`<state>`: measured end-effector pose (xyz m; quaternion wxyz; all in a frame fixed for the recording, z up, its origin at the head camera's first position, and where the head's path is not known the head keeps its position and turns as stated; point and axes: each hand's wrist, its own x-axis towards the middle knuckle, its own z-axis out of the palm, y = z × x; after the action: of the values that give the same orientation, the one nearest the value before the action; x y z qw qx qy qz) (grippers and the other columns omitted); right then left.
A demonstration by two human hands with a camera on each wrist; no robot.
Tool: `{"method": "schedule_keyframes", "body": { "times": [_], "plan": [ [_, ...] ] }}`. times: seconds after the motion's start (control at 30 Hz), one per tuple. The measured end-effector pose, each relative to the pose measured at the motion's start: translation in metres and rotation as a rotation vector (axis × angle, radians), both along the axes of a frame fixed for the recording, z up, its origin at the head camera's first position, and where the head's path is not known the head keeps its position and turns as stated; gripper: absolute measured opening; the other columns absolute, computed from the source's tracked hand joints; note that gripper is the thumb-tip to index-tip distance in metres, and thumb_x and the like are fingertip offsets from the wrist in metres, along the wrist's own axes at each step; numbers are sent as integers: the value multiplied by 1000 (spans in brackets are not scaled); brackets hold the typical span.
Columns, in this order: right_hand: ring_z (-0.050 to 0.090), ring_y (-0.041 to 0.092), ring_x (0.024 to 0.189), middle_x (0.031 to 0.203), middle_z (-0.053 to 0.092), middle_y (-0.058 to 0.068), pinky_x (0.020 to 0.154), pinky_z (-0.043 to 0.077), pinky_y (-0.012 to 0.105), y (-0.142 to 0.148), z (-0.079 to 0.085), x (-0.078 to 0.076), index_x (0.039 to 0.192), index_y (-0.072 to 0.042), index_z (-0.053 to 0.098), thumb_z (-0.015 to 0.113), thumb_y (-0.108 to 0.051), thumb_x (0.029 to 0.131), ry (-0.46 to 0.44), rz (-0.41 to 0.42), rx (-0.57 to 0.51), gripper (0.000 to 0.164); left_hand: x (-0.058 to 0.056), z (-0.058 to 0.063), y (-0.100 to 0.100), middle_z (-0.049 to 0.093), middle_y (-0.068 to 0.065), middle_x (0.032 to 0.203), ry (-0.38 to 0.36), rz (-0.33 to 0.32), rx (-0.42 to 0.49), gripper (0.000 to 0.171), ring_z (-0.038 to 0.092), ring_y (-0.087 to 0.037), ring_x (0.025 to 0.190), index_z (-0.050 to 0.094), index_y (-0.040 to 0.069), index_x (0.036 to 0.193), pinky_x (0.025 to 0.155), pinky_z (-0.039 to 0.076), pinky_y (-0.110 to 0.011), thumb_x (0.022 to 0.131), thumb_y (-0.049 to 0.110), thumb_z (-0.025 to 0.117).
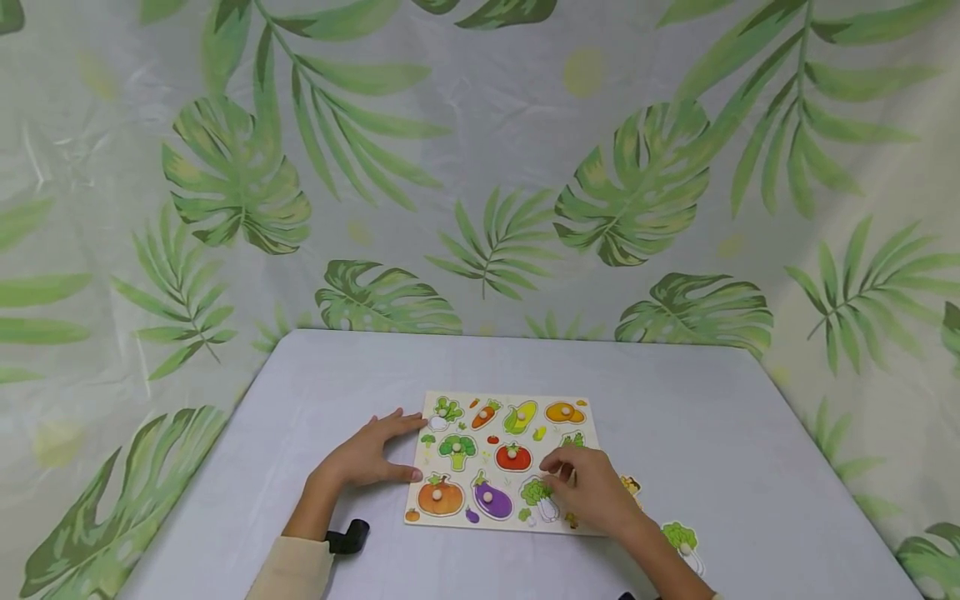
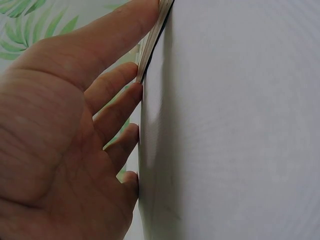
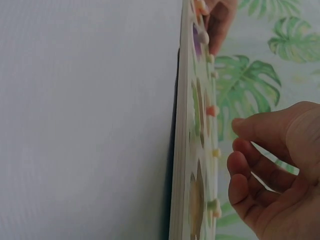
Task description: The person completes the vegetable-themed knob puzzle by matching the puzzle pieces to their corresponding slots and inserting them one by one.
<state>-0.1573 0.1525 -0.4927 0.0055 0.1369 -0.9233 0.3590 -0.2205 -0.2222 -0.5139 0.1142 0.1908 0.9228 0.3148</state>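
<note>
A wooden vegetable peg puzzle board [image 1: 480, 518] lies flat on the table. My left hand [image 1: 369, 452] steadies its left edge, thumb and fingers spread and touching the side. Over the right part of the board hovers my right hand [image 1: 592, 487], fingers loosely bent, with nothing between thumb and fingertips in the right wrist view. It is nearest the tomato piece [image 1: 517, 462] and the leafy cabbage picture [image 1: 551, 510], which shows no knob. The eggplant piece [image 1: 501, 506], pumpkin piece [image 1: 450, 500], broccoli piece [image 1: 467, 450], carrot piece [image 1: 489, 417] and corn piece [image 1: 525, 412] sit in the board.
A leafy cabbage piece [image 1: 678, 533] with a knob lies on the white table [image 1: 697, 417] to the right of the board. Another yellow-brown piece [image 1: 630, 483] is partly hidden by my right hand. A leaf-patterned cloth [image 1: 487, 150] hangs behind the table.
</note>
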Motion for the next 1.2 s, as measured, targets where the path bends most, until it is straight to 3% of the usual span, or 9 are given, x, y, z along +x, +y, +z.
{"method": "schedule_keyframes", "body": {
  "times": [0.47,1.2],
  "plan": [
    [57,8,79,90,70,-11,65,49,19,35,5,-1,99,-16,77,81,-7,87,-7,-99,20,15,0,-1,1,44,-1,163,-3,14,-6,87,24,-33,159,53,26,152,131,10,-60,76,48,89],
    [57,13,85,94,71,-8,62,44,20,101,9,15,104,-17,77,85,-31,85,16,-170,200,25,0,-2,0,43,1,164,-18,17,-2,86,22,-31,159,53,28,152,131,9,-58,76,50,88]
  ]
}}
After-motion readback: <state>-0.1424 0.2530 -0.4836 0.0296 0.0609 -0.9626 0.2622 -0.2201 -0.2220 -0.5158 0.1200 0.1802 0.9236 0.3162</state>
